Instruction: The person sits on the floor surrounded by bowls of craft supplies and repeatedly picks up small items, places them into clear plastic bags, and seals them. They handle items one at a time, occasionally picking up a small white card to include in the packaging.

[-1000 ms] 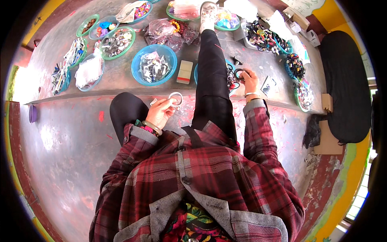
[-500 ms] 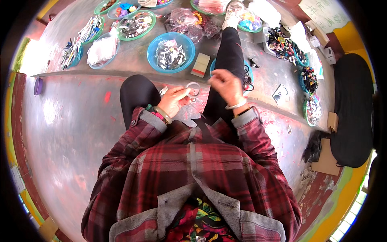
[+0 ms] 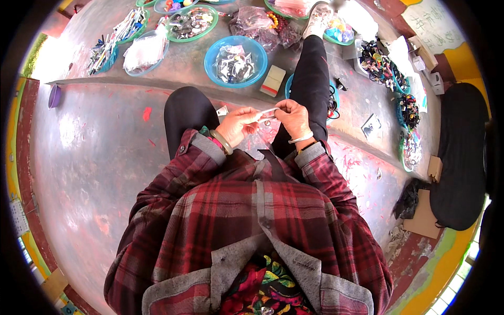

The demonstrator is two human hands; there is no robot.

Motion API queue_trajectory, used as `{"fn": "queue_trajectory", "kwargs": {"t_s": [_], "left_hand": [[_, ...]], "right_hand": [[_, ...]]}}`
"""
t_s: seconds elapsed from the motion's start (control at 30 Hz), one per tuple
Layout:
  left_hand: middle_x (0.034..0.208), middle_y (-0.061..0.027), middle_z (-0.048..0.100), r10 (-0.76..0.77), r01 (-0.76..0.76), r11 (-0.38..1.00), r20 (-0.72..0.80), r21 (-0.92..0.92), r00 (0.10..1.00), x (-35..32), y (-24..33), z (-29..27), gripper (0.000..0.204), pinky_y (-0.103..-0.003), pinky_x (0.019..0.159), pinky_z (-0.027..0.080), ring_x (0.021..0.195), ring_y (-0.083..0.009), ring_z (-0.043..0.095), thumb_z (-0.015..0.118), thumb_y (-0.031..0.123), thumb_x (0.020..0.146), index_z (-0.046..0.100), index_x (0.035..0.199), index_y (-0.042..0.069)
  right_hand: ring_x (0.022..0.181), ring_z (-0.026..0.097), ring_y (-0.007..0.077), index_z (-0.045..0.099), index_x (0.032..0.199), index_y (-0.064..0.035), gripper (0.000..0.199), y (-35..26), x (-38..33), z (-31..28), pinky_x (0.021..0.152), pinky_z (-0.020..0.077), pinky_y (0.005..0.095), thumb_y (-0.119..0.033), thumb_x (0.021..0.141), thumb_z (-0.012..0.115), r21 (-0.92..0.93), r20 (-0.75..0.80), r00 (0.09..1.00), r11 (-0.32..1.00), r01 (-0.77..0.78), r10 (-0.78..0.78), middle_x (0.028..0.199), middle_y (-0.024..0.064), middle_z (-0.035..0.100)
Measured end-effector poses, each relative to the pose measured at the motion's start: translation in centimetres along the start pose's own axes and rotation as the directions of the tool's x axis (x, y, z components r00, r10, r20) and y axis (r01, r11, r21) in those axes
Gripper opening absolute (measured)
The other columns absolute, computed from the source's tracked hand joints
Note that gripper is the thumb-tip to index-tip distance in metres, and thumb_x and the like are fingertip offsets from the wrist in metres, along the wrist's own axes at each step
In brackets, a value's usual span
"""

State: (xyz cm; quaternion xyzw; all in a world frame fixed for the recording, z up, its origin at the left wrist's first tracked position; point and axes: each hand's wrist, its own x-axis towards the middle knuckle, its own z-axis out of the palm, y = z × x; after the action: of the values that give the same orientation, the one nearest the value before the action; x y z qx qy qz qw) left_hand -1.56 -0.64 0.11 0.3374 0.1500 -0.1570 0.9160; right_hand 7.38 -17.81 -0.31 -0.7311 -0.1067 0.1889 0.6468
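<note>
Jacket: red-and-grey plaid (image 3: 226, 210), nearest, over a floral shirt (image 3: 281, 289) at the neck.
Left hand: the left hand (image 3: 237, 125), with a greenish bangle (image 3: 226, 144) at the wrist, pinched the near left end of a pale ring (image 3: 269, 111) between thumb and fingers.
Right hand: the right hand (image 3: 295, 121), with a white bangle (image 3: 301, 138) at the wrist, had thumb and fingertips closed on the ring's other end.
Ring: up between both hands, over the gap between the legs; seen almost edge-on, so its full shape could not be told.
Legs: left knee (image 3: 189, 113) bent; right leg (image 3: 310, 68) stretched out onto the step (image 3: 157, 79).
Beside the right leg: a bowl (image 3: 288, 88), partly hidden, holding dark loops (image 3: 332, 104); near it on the right, a flat packet (image 3: 371, 127).
Box: cream with a red band (image 3: 273, 80), between that bowl and a blue bowl (image 3: 231, 84) of small wrapped pieces (image 3: 235, 63).
Left side: a purple tub (image 3: 54, 96) on the lower floor; farther up, pen-like sticks (image 3: 131, 26).
Far: plum-coloured bags (image 3: 251, 23) with orange beads (image 3: 272, 20); a shoe (image 3: 318, 21) at the end of the right leg.
</note>
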Motion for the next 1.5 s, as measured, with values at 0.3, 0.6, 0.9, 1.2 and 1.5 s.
{"fn": "queue_trajectory", "kwargs": {"t_s": [0.3, 0.6, 0.9, 1.2, 1.5], "left_hand": [[0.075, -0.0030, 0.057, 0.057, -0.056, 0.995, 0.015, -0.085, 0.998, -1.6, 2.2, 1.4, 0.010, -0.021, 0.058, 0.042, 0.065, -0.0103, 0.053, 0.057, 0.010, 0.081, 0.059, 0.085, 0.001], [0.076, -0.0036, 0.058, -0.002, 0.002, 1.000, 0.016, 0.008, 1.000, -0.9, 1.3, 1.1, 0.010, -0.020, 0.057, 0.043, 0.063, -0.0100, 0.053, 0.056, 0.010, 0.082, 0.058, 0.085, 0.001], [0.076, -0.0037, 0.058, -0.020, 0.019, 0.999, 0.018, 0.045, 1.000, -0.6, 1.1, 0.8, 0.013, -0.019, 0.058, 0.044, 0.063, -0.0089, 0.053, 0.054, 0.014, 0.085, 0.058, 0.087, 0.002], [0.091, -0.0093, 0.059, -0.067, 0.055, 0.982, -0.056, -0.182, 0.996, -0.6, 1.7, 0.9, 0.021, -0.026, 0.073, 0.048, 0.080, -0.0158, 0.058, 0.053, 0.018, 0.086, 0.056, 0.092, -0.002], [0.097, -0.0128, 0.058, 0.126, -0.127, 0.992, -0.115, -0.007, 0.985, -0.3, 1.0, -0.4, 0.017, -0.028, 0.083, 0.047, 0.091, -0.0208, 0.057, 0.054, 0.007, 0.084, 0.054, 0.096, -0.006]], "right_hand": [[0.054, 0.048, 0.0029, 0.057, 0.072, -0.0009, 0.007, -3.4, -0.3, -1.3, 0.050, 0.0381, 0.0162, 0.004, 0.067, 0.058, 0.002, -0.144, 0.990, 1.000, 0.002, -0.002, 0.062, -0.0023, 0.054], [0.060, 0.053, 0.0072, 0.058, 0.086, -0.0019, 0.016, -1.3, -0.4, -0.3, 0.052, 0.0400, 0.0198, -0.009, 0.073, 0.064, 0.083, 0.314, 0.931, 0.971, -0.223, 0.187, 0.072, 0.0003, 0.058], [0.064, 0.052, 0.0068, 0.059, 0.093, -0.0041, 0.022, -0.9, -0.7, -0.7, 0.058, 0.0404, 0.0198, -0.015, 0.074, 0.066, 0.174, 0.618, 0.734, 0.861, -0.477, 0.282, 0.077, -0.0002, 0.059], [0.057, 0.054, 0.0113, 0.059, 0.082, -0.0079, 0.009, 0.3, -0.3, -0.6, 0.050, 0.0400, 0.0205, -0.006, 0.074, 0.064, 0.421, 0.413, 0.854, 0.766, -0.486, 0.315, 0.070, 0.0027, 0.061], [0.063, 0.055, 0.0134, 0.059, 0.084, -0.0077, 0.006, 0.1, -0.1, -1.0, 0.054, 0.0412, 0.0235, -0.006, 0.078, 0.060, 0.671, 0.186, 0.955, 0.681, -0.294, 0.229, 0.076, 0.0054, 0.060]]}}
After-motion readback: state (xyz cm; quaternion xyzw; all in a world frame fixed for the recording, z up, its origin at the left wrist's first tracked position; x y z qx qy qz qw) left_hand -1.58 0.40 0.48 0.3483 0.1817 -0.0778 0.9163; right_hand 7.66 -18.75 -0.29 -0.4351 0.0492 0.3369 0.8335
